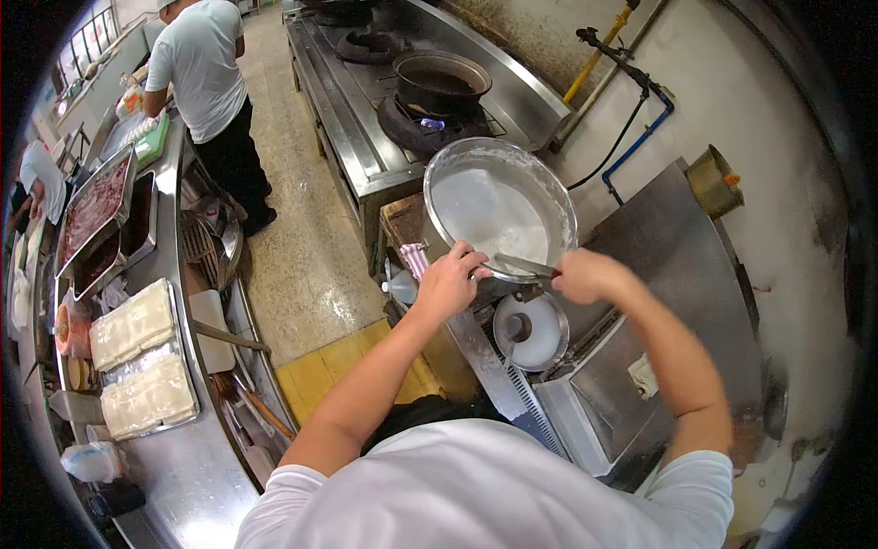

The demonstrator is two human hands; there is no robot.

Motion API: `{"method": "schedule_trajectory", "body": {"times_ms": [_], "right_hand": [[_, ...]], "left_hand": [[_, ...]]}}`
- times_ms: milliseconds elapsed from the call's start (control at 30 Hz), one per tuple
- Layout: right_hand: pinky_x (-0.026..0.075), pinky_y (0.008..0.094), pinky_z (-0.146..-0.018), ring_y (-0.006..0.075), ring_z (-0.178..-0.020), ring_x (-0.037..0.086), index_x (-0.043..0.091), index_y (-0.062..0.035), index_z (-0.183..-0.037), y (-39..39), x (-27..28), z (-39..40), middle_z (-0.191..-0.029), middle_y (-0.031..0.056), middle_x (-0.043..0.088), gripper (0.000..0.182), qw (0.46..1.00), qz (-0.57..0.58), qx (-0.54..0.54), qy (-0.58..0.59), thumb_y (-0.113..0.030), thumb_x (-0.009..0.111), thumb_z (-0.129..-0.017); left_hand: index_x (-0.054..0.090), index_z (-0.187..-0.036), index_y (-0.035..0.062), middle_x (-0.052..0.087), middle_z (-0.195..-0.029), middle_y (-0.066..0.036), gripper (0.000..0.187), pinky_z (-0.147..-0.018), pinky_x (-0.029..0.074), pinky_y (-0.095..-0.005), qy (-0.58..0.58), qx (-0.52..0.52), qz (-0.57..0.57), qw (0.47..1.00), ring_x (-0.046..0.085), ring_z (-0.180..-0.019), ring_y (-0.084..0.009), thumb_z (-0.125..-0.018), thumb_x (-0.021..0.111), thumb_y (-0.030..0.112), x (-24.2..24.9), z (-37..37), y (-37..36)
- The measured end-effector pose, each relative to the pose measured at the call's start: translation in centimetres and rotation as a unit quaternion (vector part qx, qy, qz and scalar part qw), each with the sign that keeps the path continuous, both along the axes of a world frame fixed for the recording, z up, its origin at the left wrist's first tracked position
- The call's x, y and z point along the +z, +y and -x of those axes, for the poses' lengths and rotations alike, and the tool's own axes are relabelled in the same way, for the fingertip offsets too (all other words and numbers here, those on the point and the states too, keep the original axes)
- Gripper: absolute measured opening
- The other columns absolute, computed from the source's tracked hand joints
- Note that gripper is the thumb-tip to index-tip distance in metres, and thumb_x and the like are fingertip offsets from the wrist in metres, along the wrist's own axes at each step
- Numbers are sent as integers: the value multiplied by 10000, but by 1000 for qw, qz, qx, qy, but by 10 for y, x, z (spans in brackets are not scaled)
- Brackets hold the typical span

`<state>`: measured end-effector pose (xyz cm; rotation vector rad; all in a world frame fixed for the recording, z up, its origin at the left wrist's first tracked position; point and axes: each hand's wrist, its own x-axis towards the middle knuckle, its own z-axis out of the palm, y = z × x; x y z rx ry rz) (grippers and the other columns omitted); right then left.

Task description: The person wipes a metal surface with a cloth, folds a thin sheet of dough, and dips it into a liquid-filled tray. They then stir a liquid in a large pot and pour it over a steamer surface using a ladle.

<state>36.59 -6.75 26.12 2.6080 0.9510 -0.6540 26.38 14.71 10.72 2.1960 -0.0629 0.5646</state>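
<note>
A large metal bowl [560,183], tilted toward me, holds something smooth and white, with white smears up its inner wall. My left hand [450,282] is closed on the near rim, fingers curled over the edge. In my right hand [587,276] is the handle of a flat-bladed metal tool [523,264], whose blade points left across the bowl's near edge. Whether it is a knife or a spatula I cannot tell. Just below sits a smaller metal bowl [558,352] of white liquid with a dark round piece in it.
A steel stove [366,178] with a dark wok [442,82] stands ahead. On the left counter [215,467] are trays of pale dough sheets [146,393] and a tray of dark red filling [96,206]. A person in white [206,69] works beyond it. A wall [732,101] bounds the right.
</note>
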Motion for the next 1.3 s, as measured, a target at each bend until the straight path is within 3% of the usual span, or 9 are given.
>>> {"method": "schedule_trajectory", "body": {"times_ms": [67, 233, 467, 567, 667, 767, 967, 1133, 1300], "right_hand": [[583, 480, -827, 372, -923, 740, 722, 56, -950, 23, -5, 43, -956, 279, 721, 261, 994, -26, -72, -75, -162, 586, -903], [613, 438, -797, 340, -917, 754, 661, 70, -1072, 7, -46, 48, -980, 209, 746, 259, 980, 40, -58, -188, -107, 587, -897], [595, 464, -770, 376, -916, 747, 736, 53, -958, 5, 39, 7, -979, 278, 728, 228, 991, 112, -60, -34, -64, 638, -789], [561, 484, -649, 388, -752, 731, 708, 101, -812, 12, 62, -14, -830, 282, 715, 234, 988, 128, -62, 54, -95, 580, -828], [569, 486, -692, 390, -787, 732, 704, 109, -787, 30, 77, -2, -844, 297, 710, 275, 979, 104, -119, 128, -127, 576, -846], [577, 476, -735, 375, -841, 740, 720, 104, -852, 21, 28, 8, -886, 292, 718, 283, 998, 20, -29, 57, -141, 579, -870], [603, 455, -820, 360, -938, 747, 735, 35, -1036, 20, -47, 50, -1011, 232, 743, 265, 983, 42, -65, -166, -143, 585, -909], [601, 470, -809, 372, -947, 741, 747, -6, -1019, -12, -10, 28, -1031, 229, 735, 237, 991, 54, -21, -118, -95, 590, -865], [552, 459, -567, 334, -620, 717, 739, 49, -754, -3, 41, -26, -676, 229, 697, 196, 993, 117, 1, 33, -69, 592, -810]], "left_hand": [[728, -1053, 115, 635, -1086, -89, 170, -773, 552, -466, 0, -1, 3, 1000, 690, -914, -351, -888, 696, 138, 2, 0, 0], [728, -1073, 118, 649, -1092, -99, 206, -768, 556, -459, 9, -5, 4, 1000, 689, -920, -360, -871, 692, 97, 2, 0, 1], [732, -1068, 122, 655, -1086, -91, 183, -773, 551, -455, 8, -6, 8, 1000, 688, -920, -346, -888, 700, 129, 1, -1, 2], [732, -1069, 121, 655, -1092, -90, 184, -782, 551, -453, 18, -6, 7, 1000, 688, -928, -344, -888, 697, 122, 4, -1, 1], [733, -1069, 119, 655, -1099, -87, 186, -787, 551, -452, 26, -8, 14, 1000, 687, -941, -344, -887, 693, 116, 5, -1, 2], [735, -1070, 118, 656, -1105, -84, 184, -789, 551, -452, 24, -8, 24, 999, 687, -948, -347, -892, 691, 122, 3, -2, 1], [739, -1055, 113, 653, -1096, -86, 177, -792, 550, -452, 27, -6, 16, 999, 687, -941, -347, -886, 685, 114, 7, -1, 1], [738, -1065, 112, 659, -1104, -86, 197, -806, 550, -443, 37, -10, 15, 999, 686, -960, -340, -878, 681, 91, 6, -2, 1], [736, -1058, 108, 656, -1093, -86, 188, -807, 549, -442, 40, -8, 10, 999, 686, -959, -336, -877, 690, 95, 9, -1, 0]]}}
